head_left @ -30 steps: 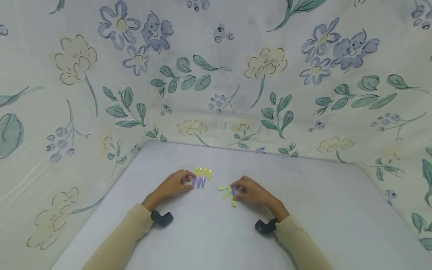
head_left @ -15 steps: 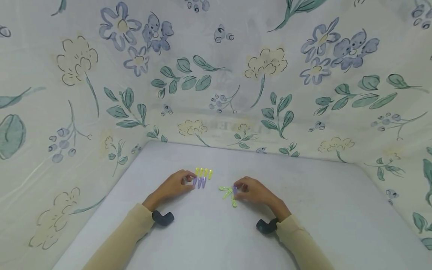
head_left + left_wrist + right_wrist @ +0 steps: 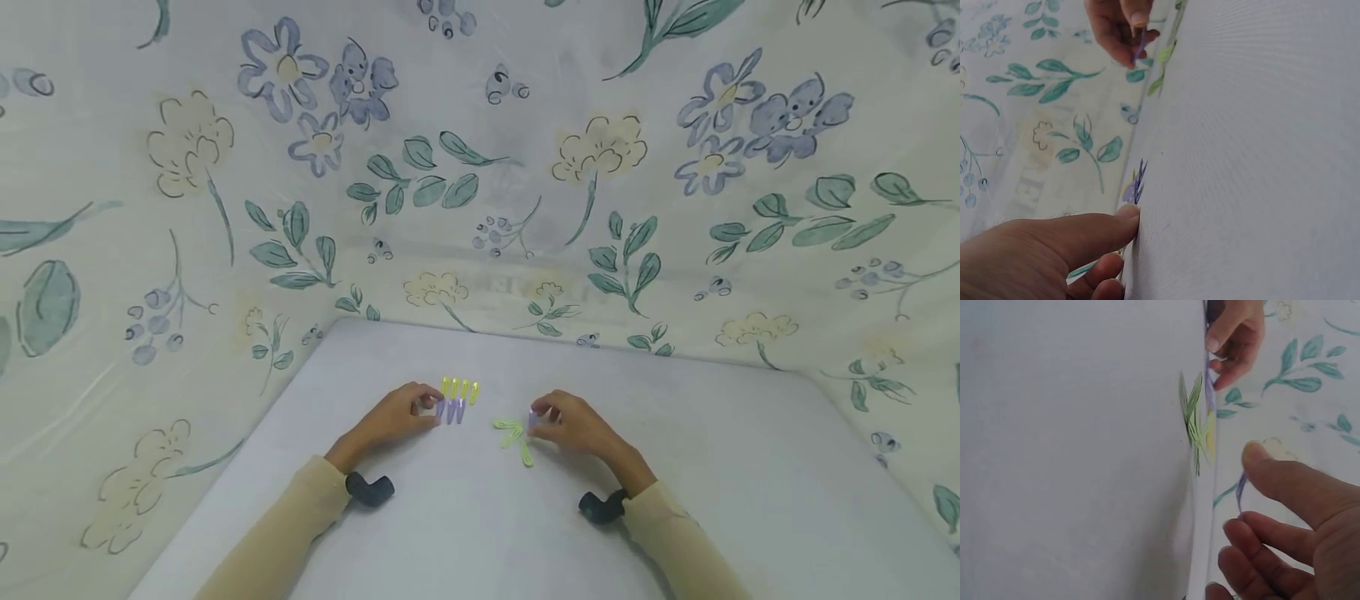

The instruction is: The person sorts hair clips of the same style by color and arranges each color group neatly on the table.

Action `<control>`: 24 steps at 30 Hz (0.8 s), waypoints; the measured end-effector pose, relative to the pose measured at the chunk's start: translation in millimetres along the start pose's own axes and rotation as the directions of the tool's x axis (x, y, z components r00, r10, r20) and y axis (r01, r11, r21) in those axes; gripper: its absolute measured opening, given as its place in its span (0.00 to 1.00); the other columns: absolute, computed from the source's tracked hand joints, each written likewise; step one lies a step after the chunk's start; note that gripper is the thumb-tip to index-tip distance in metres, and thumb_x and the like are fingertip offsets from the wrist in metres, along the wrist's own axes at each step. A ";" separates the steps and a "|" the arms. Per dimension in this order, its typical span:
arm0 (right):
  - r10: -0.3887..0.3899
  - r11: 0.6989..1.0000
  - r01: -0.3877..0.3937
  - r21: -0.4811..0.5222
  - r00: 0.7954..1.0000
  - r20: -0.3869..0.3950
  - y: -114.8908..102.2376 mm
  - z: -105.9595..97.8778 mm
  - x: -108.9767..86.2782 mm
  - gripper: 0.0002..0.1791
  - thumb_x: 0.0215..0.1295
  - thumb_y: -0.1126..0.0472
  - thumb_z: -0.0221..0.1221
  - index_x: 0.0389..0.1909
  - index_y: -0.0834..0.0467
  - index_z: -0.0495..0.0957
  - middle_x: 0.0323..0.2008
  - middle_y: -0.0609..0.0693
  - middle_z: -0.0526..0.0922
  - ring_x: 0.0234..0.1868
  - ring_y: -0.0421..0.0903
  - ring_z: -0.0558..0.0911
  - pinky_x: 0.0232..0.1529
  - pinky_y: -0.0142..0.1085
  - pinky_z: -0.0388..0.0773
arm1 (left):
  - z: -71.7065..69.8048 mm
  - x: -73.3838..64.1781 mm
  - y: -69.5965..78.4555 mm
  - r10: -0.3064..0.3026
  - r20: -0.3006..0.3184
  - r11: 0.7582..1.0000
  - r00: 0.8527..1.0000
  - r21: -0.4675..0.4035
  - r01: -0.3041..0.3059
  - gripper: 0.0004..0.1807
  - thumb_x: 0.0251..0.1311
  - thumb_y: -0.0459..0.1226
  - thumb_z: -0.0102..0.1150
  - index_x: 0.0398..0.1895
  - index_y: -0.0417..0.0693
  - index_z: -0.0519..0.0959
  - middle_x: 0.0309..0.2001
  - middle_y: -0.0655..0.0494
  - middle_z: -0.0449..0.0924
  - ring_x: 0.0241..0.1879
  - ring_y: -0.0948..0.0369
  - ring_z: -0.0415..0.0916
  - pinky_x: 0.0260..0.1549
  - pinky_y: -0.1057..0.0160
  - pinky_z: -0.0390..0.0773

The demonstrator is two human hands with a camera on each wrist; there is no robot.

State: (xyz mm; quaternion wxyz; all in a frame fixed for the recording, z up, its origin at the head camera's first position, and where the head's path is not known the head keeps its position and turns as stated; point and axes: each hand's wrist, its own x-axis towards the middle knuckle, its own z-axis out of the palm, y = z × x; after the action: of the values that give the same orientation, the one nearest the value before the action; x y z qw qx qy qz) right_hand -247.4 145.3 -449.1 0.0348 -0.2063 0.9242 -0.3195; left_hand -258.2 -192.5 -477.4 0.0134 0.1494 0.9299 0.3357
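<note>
Small snap hair clips lie on the white table. My left hand (image 3: 401, 414) has its thumb and a fingertip at the two ends of the leftmost purple hair clip (image 3: 440, 409), in a short row of purple clips (image 3: 460, 410). Right behind them stands a row of several yellow hair clips (image 3: 465, 389). Between thumb and fingertips, my right hand (image 3: 567, 423) pinches another purple hair clip (image 3: 532, 419), seen edge-on in the right wrist view as a thin purple strip (image 3: 1240, 490). Just left of that hand, several light green hair clips (image 3: 527, 454) lie fanned out.
The white table (image 3: 465, 533) reaches back to a floral-patterned sheet (image 3: 525, 192) that rises behind it and at both sides. A dark wrist device (image 3: 370, 490) sits on the left wrist, and another dark device (image 3: 602, 507) on the right.
My right hand has drawn the purple hair clip up and slightly right, away from the green clips. The left hand stays at its purple clip. The head view has shifted a little.
</note>
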 end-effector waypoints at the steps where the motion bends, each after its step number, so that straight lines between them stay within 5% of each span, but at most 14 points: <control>1: 0.000 1.000 0.000 0.002 1.000 -0.006 -0.5 -0.3 0.3 0.19 0.58 0.56 0.70 0.50 0.55 0.82 0.43 0.45 0.82 0.41 0.42 0.76 0.34 0.32 0.76 | 0.4 -0.1 0.5 -0.011 -0.001 1.000 1.000 -0.002 0.011 0.21 0.58 0.41 0.70 0.55 0.54 0.80 0.42 0.60 0.78 0.36 0.62 0.71 0.38 0.63 0.74; 24: -0.056 0.994 0.053 -0.098 0.998 -0.024 -43.3 -6.3 21.7 0.22 0.60 0.50 0.70 0.52 0.55 0.81 0.46 0.48 0.82 0.48 0.46 0.79 0.47 0.36 0.79 | -1.1 -3.5 9.3 -0.015 -0.004 1.000 1.000 0.008 0.015 0.21 0.59 0.40 0.69 0.56 0.54 0.80 0.43 0.60 0.78 0.39 0.62 0.72 0.40 0.62 0.74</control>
State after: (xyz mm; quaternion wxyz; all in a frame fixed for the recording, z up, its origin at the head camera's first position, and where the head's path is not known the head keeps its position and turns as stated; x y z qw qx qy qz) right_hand -252.9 109.4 -416.4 0.0035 -0.2286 0.9331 -0.2776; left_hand -252.5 -187.4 -471.1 0.0133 0.1418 0.9325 0.3320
